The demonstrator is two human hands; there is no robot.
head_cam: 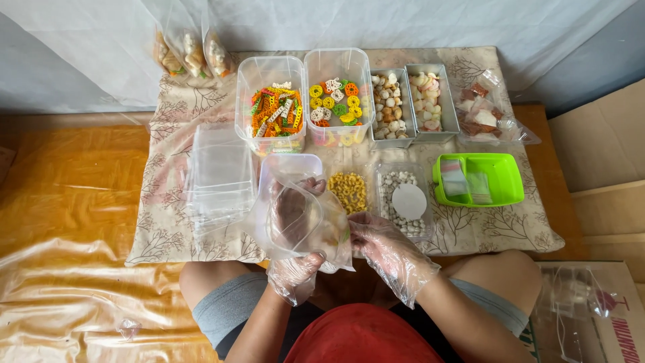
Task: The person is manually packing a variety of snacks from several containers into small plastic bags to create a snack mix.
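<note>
Both hands wear thin clear gloves. My left hand [296, 274] grips a clear plastic bag [301, 216] from below, and its fingers show through the film as if pushed inside. My right hand [392, 254] pinches the bag's right edge. The bag is held open above my lap, just in front of a small tub of yellow ring snacks [348, 192]. A little food seems to lie in the bag's lower right corner.
On the patterned cloth [168, 228]: a stack of clear bags [220, 176], tubs of coloured stick snacks [270, 106] and ring snacks [337, 101], two metal tins [411, 101], a tub of white pieces [405, 202], a green tray [480, 179]. Filled bags [192, 55] lean at the back.
</note>
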